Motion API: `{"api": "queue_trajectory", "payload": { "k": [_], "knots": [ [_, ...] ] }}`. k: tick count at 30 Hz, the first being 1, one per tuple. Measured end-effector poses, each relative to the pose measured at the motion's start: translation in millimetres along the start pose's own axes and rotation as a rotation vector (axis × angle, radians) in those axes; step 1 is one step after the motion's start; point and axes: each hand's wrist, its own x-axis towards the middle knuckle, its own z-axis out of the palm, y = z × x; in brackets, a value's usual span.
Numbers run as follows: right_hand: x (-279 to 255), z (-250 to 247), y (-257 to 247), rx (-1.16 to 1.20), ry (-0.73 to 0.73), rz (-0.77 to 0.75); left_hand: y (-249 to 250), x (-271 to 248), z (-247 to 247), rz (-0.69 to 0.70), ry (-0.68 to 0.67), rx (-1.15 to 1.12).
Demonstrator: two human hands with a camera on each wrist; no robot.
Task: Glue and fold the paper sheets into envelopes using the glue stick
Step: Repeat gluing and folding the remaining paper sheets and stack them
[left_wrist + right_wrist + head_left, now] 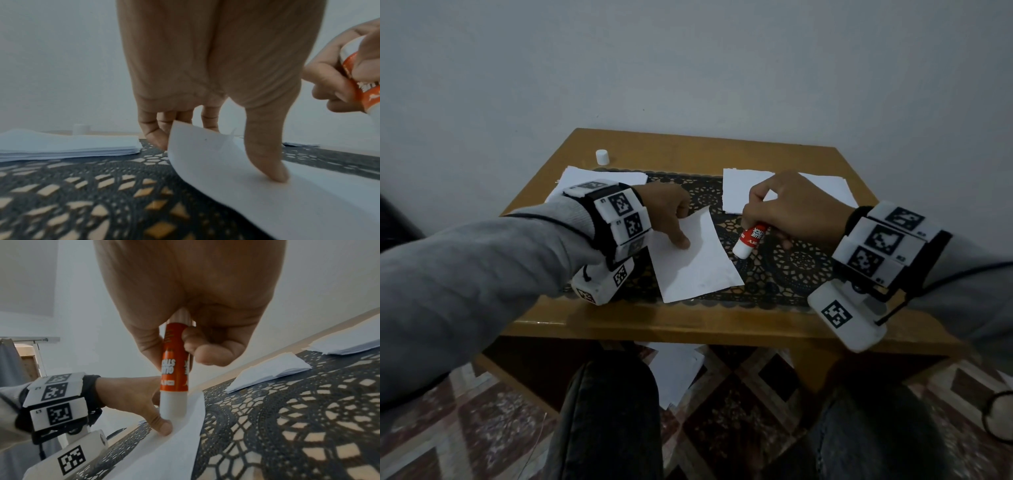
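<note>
Person, seated, two bare hands.
- Sleeves: loose light-grey knit sleeves (482, 274) on both arms, ribbed cuffs.
- Trousers: dark grey denim trouser legs (613, 418) on both knees.
- Left wrist: black strap carrying white rectangular blocks (621, 214), each printed with a black square-pattern marker and a small code label; white boxy camera housing (604, 282) beneath, also marked.
- Right wrist: matching black band with white marker blocks (883, 240); white rounded camera housing (846, 317).
- Cables: thin black cable (544, 217) along each sleeve.

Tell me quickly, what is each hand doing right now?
Left hand: holding the paper sheet, thumb on top.
Right hand: gripping the glue stick.
</note>
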Motion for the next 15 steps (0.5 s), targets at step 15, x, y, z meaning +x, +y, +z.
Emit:
{"api": "queue_trajectory", "payload": {
  "k": [15],
  "knots": [
    [5,-3,4,-0.090,0.180,-0.069,-11,-26,2,0.011,0.232,-0.349]
  ]
}}
